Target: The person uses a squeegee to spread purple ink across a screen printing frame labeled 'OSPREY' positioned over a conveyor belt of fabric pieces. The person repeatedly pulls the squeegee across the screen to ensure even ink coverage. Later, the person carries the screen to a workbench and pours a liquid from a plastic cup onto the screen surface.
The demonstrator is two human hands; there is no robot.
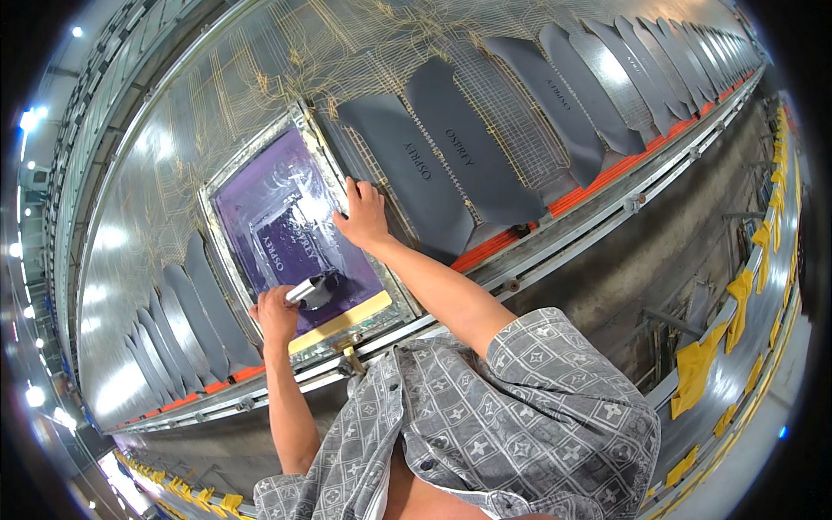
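Observation:
A screen printing frame with a purple mesh lies on the long table in front of me. Dark ink is smeared at the mesh's near end, and pale lettering shows near its middle. My left hand, at the frame's near left side, is closed around the end of a silver squeegee. The squeegee's inky edge rests over the mesh. My right hand grips the frame's right edge, thumb toward the mesh and fingers along the border. A yellow strip crosses the frame's near end.
Dark grey cut panels with printed lettering lie in a row to the right, and more grey panels lie to the left. A metal rail and red strip run along the near edge. Yellow cloths hang on another table at right.

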